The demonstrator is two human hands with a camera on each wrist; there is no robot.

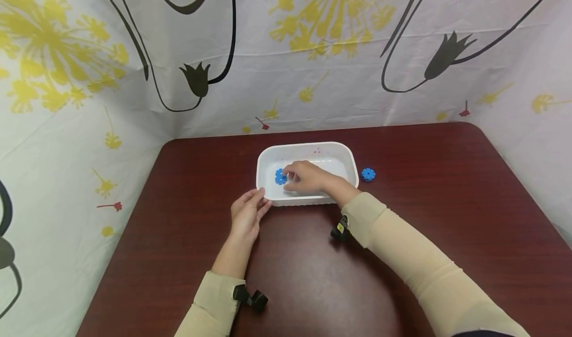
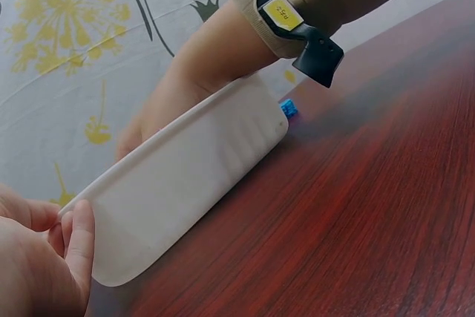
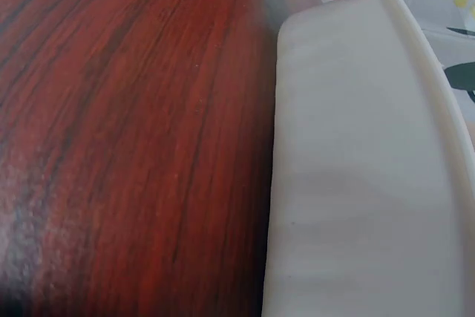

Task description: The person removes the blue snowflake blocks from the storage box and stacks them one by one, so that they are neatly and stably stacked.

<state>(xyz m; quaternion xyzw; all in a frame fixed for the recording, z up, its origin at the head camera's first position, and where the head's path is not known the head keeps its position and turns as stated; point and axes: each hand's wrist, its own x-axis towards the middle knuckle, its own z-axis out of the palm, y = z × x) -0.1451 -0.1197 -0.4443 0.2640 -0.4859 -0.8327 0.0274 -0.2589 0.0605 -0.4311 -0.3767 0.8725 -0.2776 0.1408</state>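
A white rectangular plastic tray (image 1: 308,201) sits toward the far side of the table. At its near left corner, my left hand (image 1: 246,213) pinches the rim between thumb and fingers; the left wrist view shows the same grip along the tray's edge. Inside the tray, at the left, lie small blue notched discs (image 1: 280,177). My right hand (image 1: 308,176) reaches in over the near wall, fingers bent and thumb apart, with the fingertips right at the discs. The tray's side hides most of this hand in the left wrist view and its fingers in the right wrist view.
Another blue notched disc (image 1: 368,174) lies on the dark red-brown table (image 1: 429,188), just right of the tray. A patterned white cloth (image 1: 286,79) hangs behind the table and along both sides. Black wrist cameras (image 1: 340,229) are strapped to the sleeves.
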